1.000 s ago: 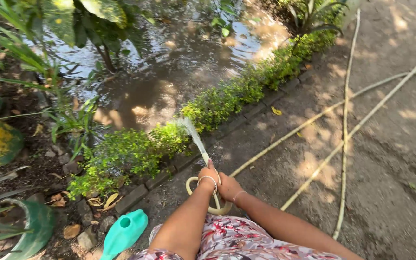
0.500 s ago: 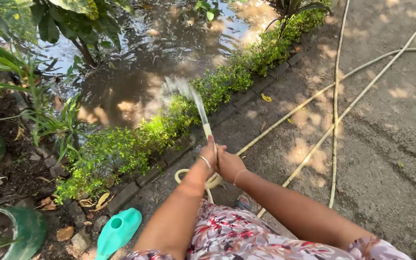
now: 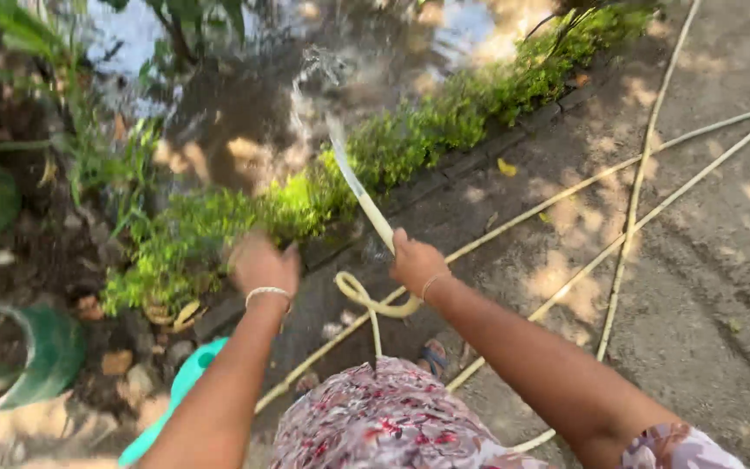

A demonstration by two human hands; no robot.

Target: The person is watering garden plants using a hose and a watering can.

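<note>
Hose (image 3: 366,204) is in the right hand (image 3: 416,263), fingers wrapped tight around it just behind the end, which points up over the hedge (image 3: 444,139) and sprays water (image 3: 305,95) onto the flooded bed. The left hand (image 3: 262,265) hangs free beside it, blurred; I cannot tell how its fingers stand. The hose loops below the wrist and runs across the path (image 3: 696,260). It looks soft, bendy and probably wet and slippery, so a firm hold near the end seems best.
</note>
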